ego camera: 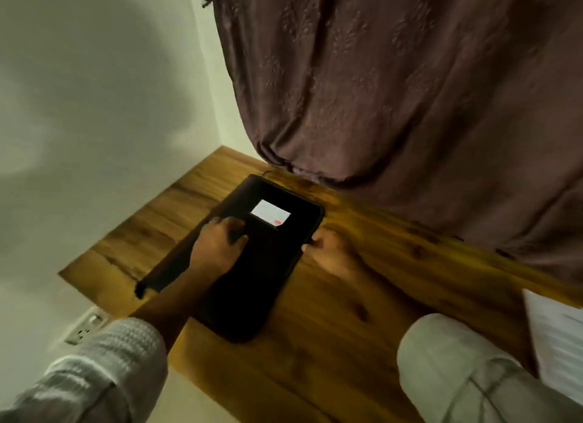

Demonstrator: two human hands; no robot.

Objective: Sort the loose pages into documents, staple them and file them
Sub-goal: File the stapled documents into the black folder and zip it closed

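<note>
A black folder point(268, 284) lies flat on the wooden table point(362, 328), with a white label window point(270, 213) near its far end. My left hand point(219, 243) rests on top of the folder just below the label, fingers bent against the cover. At the folder's right edge my right hand point(328, 249) has its fingers curled round the rim. A sheaf of white pages point(555, 344) lies at the table's right edge, partly cut off by the frame. The whole view is blurred by motion.
A brown patterned curtain point(410, 91) hangs over the table's far side and touches its surface. A white wall point(94, 107) bounds the left, with a socket point(85, 329) below the table's left edge.
</note>
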